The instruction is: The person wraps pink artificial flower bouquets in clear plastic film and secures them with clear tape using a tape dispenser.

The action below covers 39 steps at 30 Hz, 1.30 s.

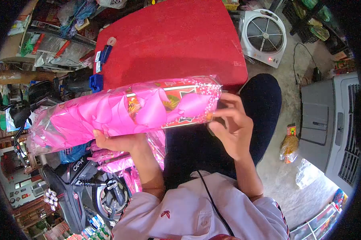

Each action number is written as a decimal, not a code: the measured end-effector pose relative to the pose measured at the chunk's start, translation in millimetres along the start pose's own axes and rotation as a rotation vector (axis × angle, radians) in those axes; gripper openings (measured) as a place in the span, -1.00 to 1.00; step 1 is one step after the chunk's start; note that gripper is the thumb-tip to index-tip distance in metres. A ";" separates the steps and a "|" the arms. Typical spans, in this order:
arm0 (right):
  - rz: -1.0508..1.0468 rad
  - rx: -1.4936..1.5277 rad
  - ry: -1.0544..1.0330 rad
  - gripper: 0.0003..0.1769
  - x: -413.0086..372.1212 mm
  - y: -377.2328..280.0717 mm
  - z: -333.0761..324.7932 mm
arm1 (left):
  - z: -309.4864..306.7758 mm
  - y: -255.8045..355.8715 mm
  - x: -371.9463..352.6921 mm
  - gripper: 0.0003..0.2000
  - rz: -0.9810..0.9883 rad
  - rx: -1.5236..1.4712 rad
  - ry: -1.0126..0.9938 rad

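Observation:
A long package (120, 106) wrapped in pink petal-patterned film lies across both my hands above the near edge of the red table. Red printed packaging shows through the clear part near its right end, and crinkled film sticks out at the left end. My left hand (120, 142) supports it from below, with the thumb up against its near side and the other fingers hidden underneath. At the right end, my right hand (234, 126) has its fingers bent, with thumb and forefinger touching the film there.
On the red table (172, 40) lie a blue tool (105, 54) and a small tape roll (111, 41). A blue object (95, 83) sits at its left edge. A white fan (264, 36) stands at the right. Pink packages (116, 160) and a motorbike (80, 188) are at left.

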State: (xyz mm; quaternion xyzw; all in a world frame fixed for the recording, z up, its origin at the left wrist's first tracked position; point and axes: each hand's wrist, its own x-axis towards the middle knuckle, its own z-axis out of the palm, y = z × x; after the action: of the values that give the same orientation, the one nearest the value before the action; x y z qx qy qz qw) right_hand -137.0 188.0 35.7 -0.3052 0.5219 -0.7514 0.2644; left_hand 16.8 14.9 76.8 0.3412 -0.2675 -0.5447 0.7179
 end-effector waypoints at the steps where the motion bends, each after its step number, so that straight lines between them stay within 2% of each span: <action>1: -0.006 0.091 0.042 -0.72 0.0 -1.8 1.7 | -0.1 0.9 1.3 -0.27 0.000 -0.018 -0.008; 2: -0.099 -0.038 0.044 -0.63 1.5 1.4 -9.0 | -1.5 1.7 3.7 -0.28 0.002 -0.020 -0.005; 4: -0.225 -0.118 0.230 -0.79 1.9 -24.2 -12.2 | -8.0 2.6 10.0 -0.30 0.001 -0.021 0.004; 5: -0.304 0.003 0.269 -0.87 -11.2 -30.8 -27.7 | -11.1 3.0 13.4 -0.32 0.000 -0.017 0.014; 7: -0.494 0.342 0.233 -0.83 -33.8 -63.8 -36.6 | -17.0 3.4 18.6 -0.34 -0.002 -0.007 0.035; 9: -0.632 0.611 0.022 -0.70 -27.7 -105.2 -26.6 | -19.9 3.2 22.7 -0.36 0.006 -0.014 0.031; 13: -0.712 0.799 -0.524 -0.67 1.5 -137.9 -9.6 | -16.9 6.0 23.0 -0.36 0.013 -0.012 0.041; 16: -0.616 0.855 -0.588 -0.87 1.5 -130.7 -21.1 | -12.2 1.9 17.0 -0.36 0.013 -0.005 0.051; 20: -0.626 0.872 -0.556 -0.69 0.8 -127.7 -15.4 | -12.1 3.5 20.9 -0.35 -0.019 -0.005 0.054; 23: -0.625 0.776 -0.600 -0.71 0.0 -117.5 -34.2 | -0.5 4.7 16.9 -0.34 -0.052 -0.012 0.064; 25: -0.491 0.293 -0.362 -0.75 -4.7 -96.6 -36.4 | -7.0 12.5 21.5 -0.34 -0.121 -0.058 0.027; 26: -0.418 0.058 -0.237 -0.73 -7.7 -82.4 -38.0 | -7.9 13.6 21.5 -0.34 -0.070 0.004 0.029; 28: -0.150 -0.064 0.013 -0.56 2.7 -70.6 -9.4 | -13.5 4.8 14.3 -0.33 0.112 0.201 -0.041; 29: -0.077 -0.042 -0.084 -0.46 12.9 -59.6 -3.2 | -20.0 -2.8 8.9 -0.34 0.253 0.335 -0.095; 30: -0.011 0.081 -0.126 -0.48 16.1 -45.8 2.0 | -26.4 -10.5 3.6 -0.34 0.399 0.453 -0.132; 31: 0.161 0.184 -0.150 -0.49 16.5 -37.4 3.8 | -7.0 -1.4 -4.2 -0.34 0.235 0.349 -0.064; 32: 0.202 0.199 -0.178 -0.55 18.2 -32.4 9.9 | -3.6 2.8 -3.8 -0.34 0.113 0.292 -0.050; 34: 0.148 0.240 -0.307 -0.60 20.8 -10.6 9.5 | 2.7 11.5 -3.1 -0.34 -0.129 0.171 0.001; 35: 0.149 0.340 -0.291 -0.64 19.6 -2.9 10.1 | 3.0 11.8 -2.9 -0.33 -0.146 0.175 0.009; 38: 0.305 0.385 -0.203 -0.62 18.6 -8.9 0.8 | -0.4 1.7 -2.9 -0.34 0.113 0.352 -0.025; 39: 0.204 0.263 -0.218 -0.59 20.9 -8.4 3.0 | -13.5 -12.1 -5.5 -0.35 0.343 0.502 -0.118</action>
State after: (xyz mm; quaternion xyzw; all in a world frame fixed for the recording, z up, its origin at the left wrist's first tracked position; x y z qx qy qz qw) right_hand -149.5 173.8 48.2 -0.2932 0.4157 -0.7449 0.4317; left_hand 18.3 20.9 58.7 0.4257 -0.4886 -0.3511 0.6758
